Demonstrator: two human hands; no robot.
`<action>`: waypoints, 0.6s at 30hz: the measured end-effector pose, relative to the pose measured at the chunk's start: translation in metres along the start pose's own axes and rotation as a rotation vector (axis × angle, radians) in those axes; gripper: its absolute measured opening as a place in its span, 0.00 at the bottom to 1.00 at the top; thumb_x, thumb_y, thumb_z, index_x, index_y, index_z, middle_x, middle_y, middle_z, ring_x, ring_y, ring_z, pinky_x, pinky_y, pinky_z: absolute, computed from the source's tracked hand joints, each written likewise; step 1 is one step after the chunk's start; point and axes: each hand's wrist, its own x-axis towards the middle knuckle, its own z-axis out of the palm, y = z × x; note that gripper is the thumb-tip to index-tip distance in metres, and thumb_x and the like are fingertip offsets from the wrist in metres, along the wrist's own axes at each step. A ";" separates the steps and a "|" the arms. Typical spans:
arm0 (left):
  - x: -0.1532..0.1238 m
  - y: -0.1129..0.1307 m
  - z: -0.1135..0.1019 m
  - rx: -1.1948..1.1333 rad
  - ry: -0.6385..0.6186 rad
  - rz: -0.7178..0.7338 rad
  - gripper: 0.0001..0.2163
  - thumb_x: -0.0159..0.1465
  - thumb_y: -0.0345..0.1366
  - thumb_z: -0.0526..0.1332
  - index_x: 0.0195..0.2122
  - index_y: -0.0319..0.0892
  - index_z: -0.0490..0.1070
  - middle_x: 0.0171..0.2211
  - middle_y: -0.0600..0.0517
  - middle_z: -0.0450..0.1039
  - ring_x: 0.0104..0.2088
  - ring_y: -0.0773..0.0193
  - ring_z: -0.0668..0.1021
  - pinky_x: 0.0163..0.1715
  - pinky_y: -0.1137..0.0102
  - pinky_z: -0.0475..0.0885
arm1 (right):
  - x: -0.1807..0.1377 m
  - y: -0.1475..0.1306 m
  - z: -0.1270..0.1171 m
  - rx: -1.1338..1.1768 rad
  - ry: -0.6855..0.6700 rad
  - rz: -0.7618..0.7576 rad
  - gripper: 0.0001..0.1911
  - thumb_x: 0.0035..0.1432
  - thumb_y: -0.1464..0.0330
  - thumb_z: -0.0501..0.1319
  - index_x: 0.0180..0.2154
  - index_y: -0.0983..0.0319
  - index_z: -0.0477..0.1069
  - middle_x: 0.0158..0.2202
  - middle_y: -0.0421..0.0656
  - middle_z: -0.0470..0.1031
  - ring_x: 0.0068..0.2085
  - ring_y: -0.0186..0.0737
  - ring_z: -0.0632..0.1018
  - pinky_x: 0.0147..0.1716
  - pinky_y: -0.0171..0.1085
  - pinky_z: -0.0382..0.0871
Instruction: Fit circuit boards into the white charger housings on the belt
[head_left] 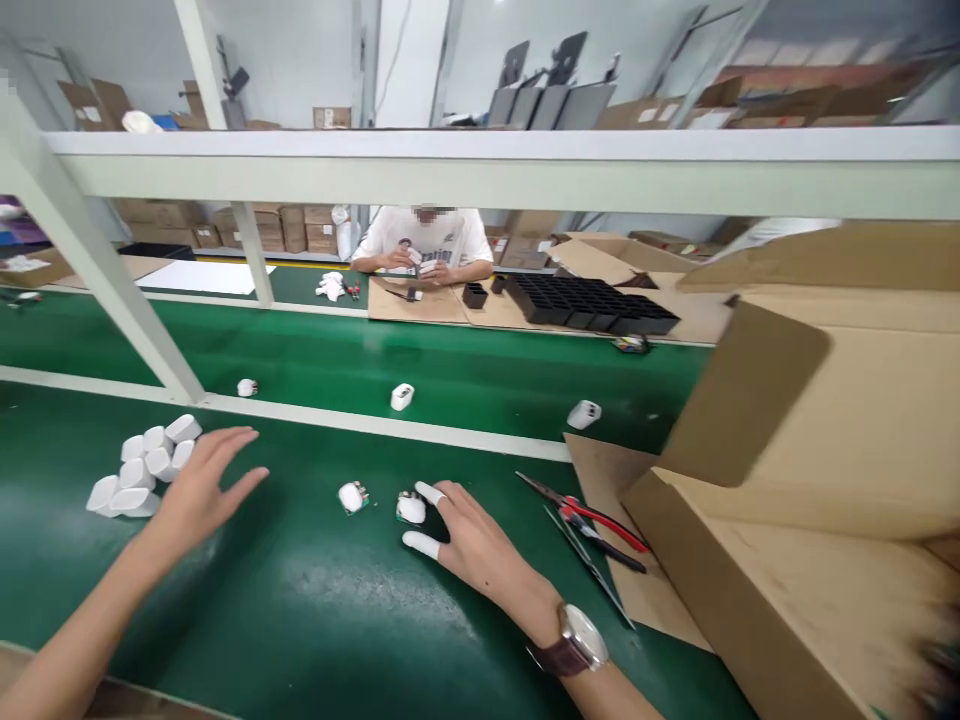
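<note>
Two boards (410, 509) look uncased, shells (135, 473) piled apart; your left hand (196, 492) gapes empty, your right hand (476, 540) half-open at one, contact unclear.

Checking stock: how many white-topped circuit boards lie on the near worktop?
2: one board by the right hand, another board farther left. The hand may hide more.

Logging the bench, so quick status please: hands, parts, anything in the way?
Left hand open beside white caps. Right hand open, fingertips right by one white-topped part; second part to its left. Pliers and tweezers lie rightward, apparently out of the way.
</note>
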 end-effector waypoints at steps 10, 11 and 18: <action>-0.051 -0.077 -0.056 0.464 -0.070 -0.218 0.16 0.67 0.51 0.65 0.41 0.45 0.82 0.43 0.40 0.76 0.44 0.43 0.75 0.44 0.50 0.76 | 0.007 0.007 0.021 -0.074 0.029 -0.140 0.14 0.67 0.67 0.60 0.52 0.62 0.74 0.53 0.54 0.76 0.49 0.55 0.79 0.46 0.50 0.79; -0.049 -0.077 -0.050 0.467 -0.059 -0.207 0.14 0.67 0.49 0.64 0.39 0.45 0.82 0.44 0.39 0.75 0.46 0.41 0.75 0.46 0.48 0.76 | 0.006 0.004 0.022 -0.125 0.020 -0.108 0.10 0.66 0.68 0.60 0.48 0.63 0.75 0.49 0.54 0.76 0.45 0.54 0.79 0.44 0.51 0.80; -0.010 0.017 0.002 -0.246 -0.206 0.000 0.07 0.73 0.40 0.60 0.40 0.46 0.74 0.58 0.44 0.71 0.55 0.54 0.78 0.56 0.59 0.75 | 0.001 -0.012 0.022 -0.149 0.055 -0.076 0.22 0.56 0.84 0.56 0.48 0.63 0.76 0.51 0.53 0.75 0.50 0.52 0.77 0.51 0.50 0.79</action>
